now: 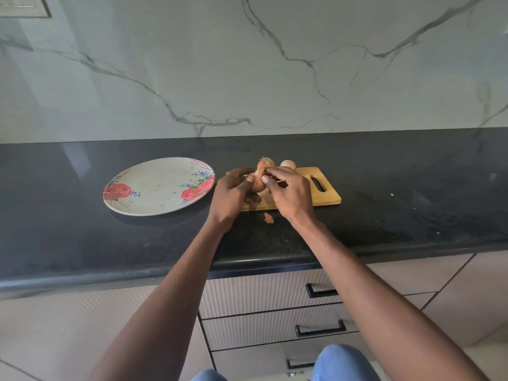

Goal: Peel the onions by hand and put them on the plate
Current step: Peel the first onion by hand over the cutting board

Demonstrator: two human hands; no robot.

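My left hand [233,192] grips a brown-skinned onion [259,176] from below and the left, root end up, just above the wooden cutting board [324,198]. My right hand [288,192] pinches the onion's skin near the top with thumb and fingers. A second onion [288,164] sits on the board's far edge, partly hidden behind my right hand. The round floral plate [154,188] lies to the left of the board with nothing on it.
A small scrap of onion skin [268,218] lies on the black countertop [398,204] in front of the board. A marble wall rises behind the counter. Drawers with dark handles [320,291] are below the counter's front edge.
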